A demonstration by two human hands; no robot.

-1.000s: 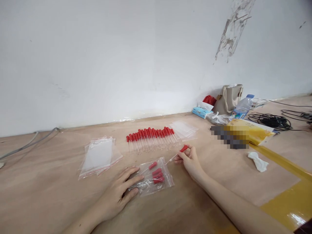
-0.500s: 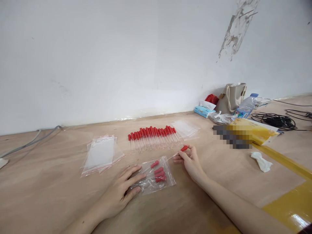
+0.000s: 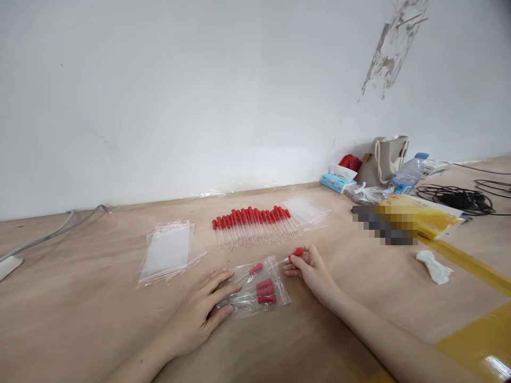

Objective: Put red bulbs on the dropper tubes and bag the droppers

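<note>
A clear zip bag (image 3: 243, 307) lies flat on the table with several red-bulbed droppers inside, their bulbs toward its right, zip end. My left hand (image 3: 202, 306) rests on the bag's left part with its fingers spread. My right hand (image 3: 313, 270) pinches another dropper (image 3: 296, 253) by its red bulb, just right of the bag's mouth. That dropper's thin tube points left, and its tip seems to be at or in the bag's opening. Behind the bag lies a row of many loose droppers (image 3: 251, 215), bulbs toward the wall.
Flat zip bags (image 3: 167, 250) are stacked to the left, and more bags (image 3: 307, 210) lie behind the row. At the right are a tissue pack (image 3: 337, 183), a tote bag (image 3: 379, 162), a bottle (image 3: 409, 173), a yellow package (image 3: 427, 215), black cable (image 3: 457, 199) and a crumpled tissue (image 3: 435, 267).
My right hand has lowered slightly, bringing the dropper's tube closer to the bag's mouth and flatter. My left hand stays on the bag. The whole view has shifted a little.
</note>
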